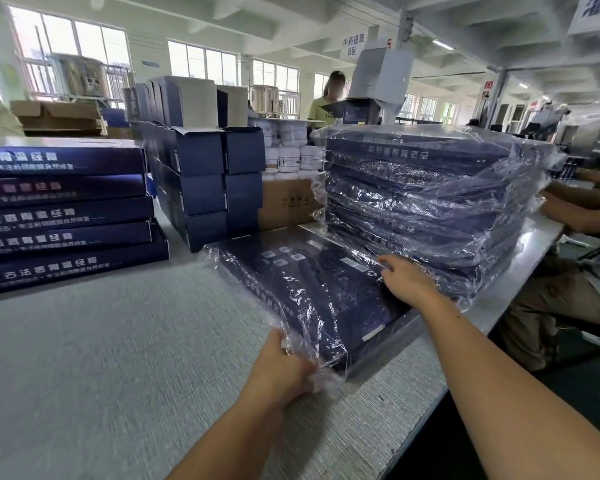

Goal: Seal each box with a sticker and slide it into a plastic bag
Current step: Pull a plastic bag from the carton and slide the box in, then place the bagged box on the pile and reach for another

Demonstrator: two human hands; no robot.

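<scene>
A flat dark blue box lies on the grey table inside a clear plastic bag. My left hand grips the bag's near corner together with the box edge. On the box's right side my right hand grips the top face and the bag film, close to the foot of a tall stack of bagged boxes. A stack of unbagged blue boxes sits at the left of the table.
Upright dark blue cartons stand behind the box, with white jars and a brown carton beyond. The table edge runs along the right, where other people sit. A person stands at the back.
</scene>
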